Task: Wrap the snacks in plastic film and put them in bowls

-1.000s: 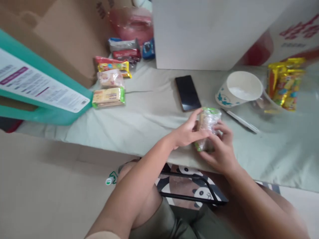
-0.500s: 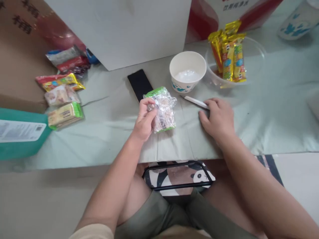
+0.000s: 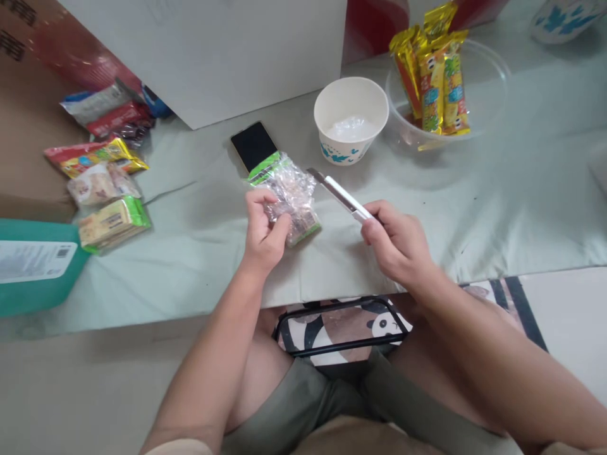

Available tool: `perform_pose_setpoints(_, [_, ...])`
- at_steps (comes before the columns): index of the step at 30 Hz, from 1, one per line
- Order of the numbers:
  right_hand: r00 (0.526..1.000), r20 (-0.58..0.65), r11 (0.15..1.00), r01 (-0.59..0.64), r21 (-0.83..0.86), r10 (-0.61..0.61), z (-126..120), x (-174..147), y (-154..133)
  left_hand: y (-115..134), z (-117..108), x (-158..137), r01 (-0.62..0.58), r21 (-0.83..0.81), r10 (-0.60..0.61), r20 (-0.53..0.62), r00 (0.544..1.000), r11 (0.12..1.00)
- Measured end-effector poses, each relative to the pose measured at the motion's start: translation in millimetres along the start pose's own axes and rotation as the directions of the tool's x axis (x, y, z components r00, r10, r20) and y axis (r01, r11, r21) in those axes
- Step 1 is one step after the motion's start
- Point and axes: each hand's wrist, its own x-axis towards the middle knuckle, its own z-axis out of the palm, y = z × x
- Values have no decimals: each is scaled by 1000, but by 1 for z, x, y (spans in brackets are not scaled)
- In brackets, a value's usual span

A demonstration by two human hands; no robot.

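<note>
The left hand (image 3: 265,230) of the seated person grips a clear-wrapped packet (image 3: 298,201) with green ends, the thumb pressed over its near left side and the index finger curled against the film. The packet lies in front of the person, over the near half of a table covered with pale green cloth (image 3: 199,272); whether it rests on the cloth cannot be told. Its far end overlaps the near end of a dark-screened phone (image 3: 253,145) in this view. The right hand (image 3: 398,243) is closed around the near end of a white-handled cutter (image 3: 346,197), with thumb and forefinger pinching the handle. The cutter slants away and to the left, its dark tip just beside the loose wrapping; contact between the two cannot be made out. Beyond the cutter stands a paper cup (image 3: 351,151) with blue leaf marks, containing crumpled clear film (image 3: 351,128). To its right, a clear plastic bowl (image 3: 496,82) holds several yellow sachets (image 3: 434,88). A white box (image 3: 232,57) stands behind the phone. At left, a green-ended cracker packet (image 3: 114,222) lies beside a green container (image 3: 40,287) bearing a white label.
</note>
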Motion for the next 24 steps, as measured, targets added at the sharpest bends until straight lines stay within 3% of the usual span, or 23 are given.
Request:
perform_pose_setpoints(3, [997,69,998,35,48,-38,13,2,-6,4,1,-5,-74,87,68,67,995,993])
perform_pose_setpoints(6, [991,124,999,39,33,-42,21,5,-8,6,2,-6,-18,75,13,77,997,997])
perform_pose_setpoints(9, [981,194,999,25,-27,-20,21,4,-8,7,-1,1,83,1,-83,-57,995,997])
perform_pose_setpoints(12, [965,259,996,49,-77,-28,15,1,-7,9,-6,13,120,-155,-160,-276,948,981])
perform_pose_setpoints(15, [986,158,989,72,-126,-52,7,1,-2,10,-6,15,97,-214,-170,-352,920,972])
perform_pose_setpoints(19, [993,-117,938,-18,-347,-24,-2,9,16,5,8,-2,101,-126,-124,-194,973,987])
perform_pose_setpoints(24, [985,-160,838,-37,-544,-60,-3,18,40,6,32,-22,51,-12,-50,58,997,999])
